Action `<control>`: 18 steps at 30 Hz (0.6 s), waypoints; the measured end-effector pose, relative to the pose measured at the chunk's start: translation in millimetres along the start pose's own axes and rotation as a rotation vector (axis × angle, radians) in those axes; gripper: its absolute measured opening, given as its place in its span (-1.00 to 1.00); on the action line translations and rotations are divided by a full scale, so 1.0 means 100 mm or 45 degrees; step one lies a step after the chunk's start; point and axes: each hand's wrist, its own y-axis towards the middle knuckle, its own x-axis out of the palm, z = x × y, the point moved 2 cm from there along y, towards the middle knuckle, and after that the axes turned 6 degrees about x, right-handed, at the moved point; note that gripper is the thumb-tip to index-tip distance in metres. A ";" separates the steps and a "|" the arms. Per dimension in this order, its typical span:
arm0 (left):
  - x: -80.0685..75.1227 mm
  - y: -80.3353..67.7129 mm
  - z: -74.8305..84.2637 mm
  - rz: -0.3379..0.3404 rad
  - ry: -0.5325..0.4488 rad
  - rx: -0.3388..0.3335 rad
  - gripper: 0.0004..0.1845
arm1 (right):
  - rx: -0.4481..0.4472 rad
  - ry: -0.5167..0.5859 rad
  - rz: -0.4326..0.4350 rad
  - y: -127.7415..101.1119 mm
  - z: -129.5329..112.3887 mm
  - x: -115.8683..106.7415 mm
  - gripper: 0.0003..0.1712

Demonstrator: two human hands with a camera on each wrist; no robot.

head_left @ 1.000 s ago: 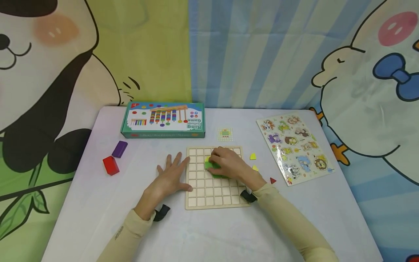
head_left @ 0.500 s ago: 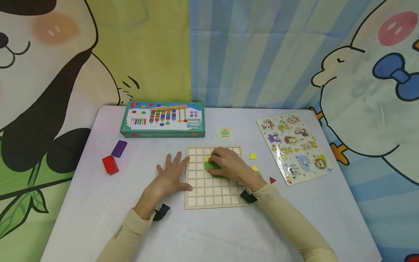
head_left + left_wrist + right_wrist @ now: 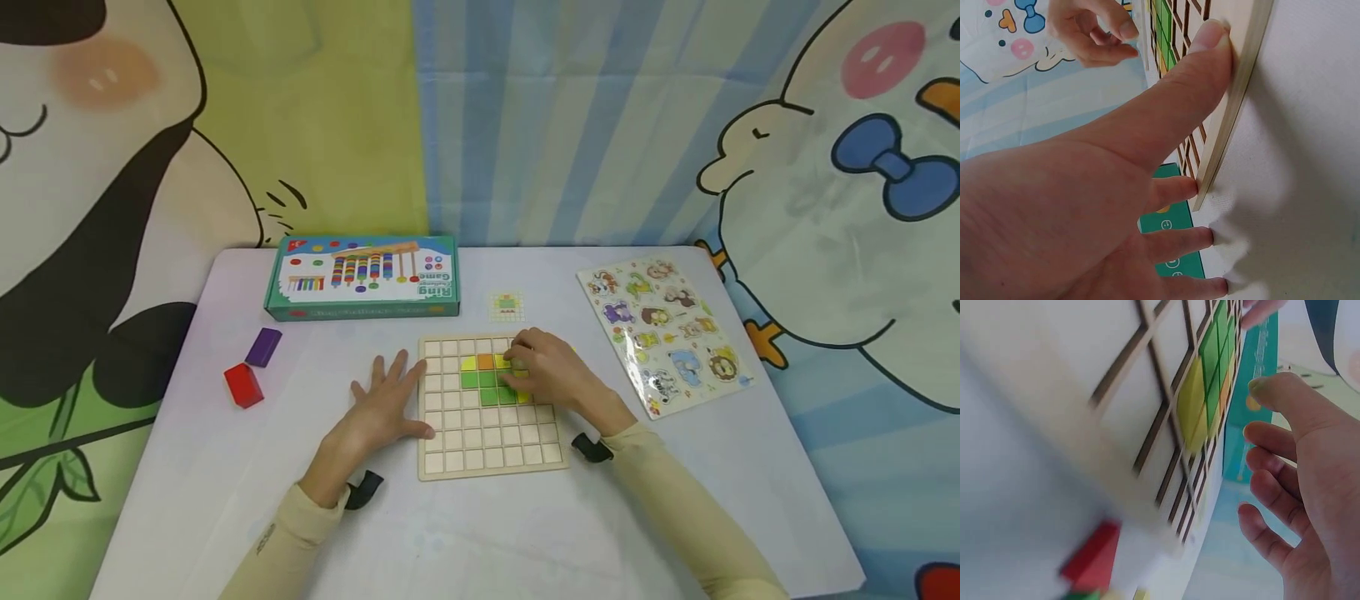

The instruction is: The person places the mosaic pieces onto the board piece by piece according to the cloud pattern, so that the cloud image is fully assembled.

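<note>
left grip [image 3: 382, 408]: fingers spread, thumb and forefinger on the edge of the grid board [image 3: 474, 438].
right grip [image 3: 558, 375]: thumb and fingers apart, loosely bent, raised above the board.
green tiles [image 3: 488, 380]: in the board, between both grips.
red piece [image 3: 1095, 557]: on the desk [image 3: 465, 542], near the right grip.

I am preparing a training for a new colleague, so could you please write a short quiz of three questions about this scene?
1. Which grip rests its thumb on the border of the grid board? (a) neither (b) left (c) both
2. True or false: the red block and the purple block lie on the table, to the left of the grid board.
3. Fill in: just right of the leftmost yellow tile lies a tile coloured ____.

Key: 1. (b), the left grip. 2. True. 3. Orange.
</note>
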 end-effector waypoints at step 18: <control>0.00 -0.01 0.01 0.014 -0.004 0.017 0.19 | 0.146 -0.108 0.214 -0.94 0.40 -0.20 -0.64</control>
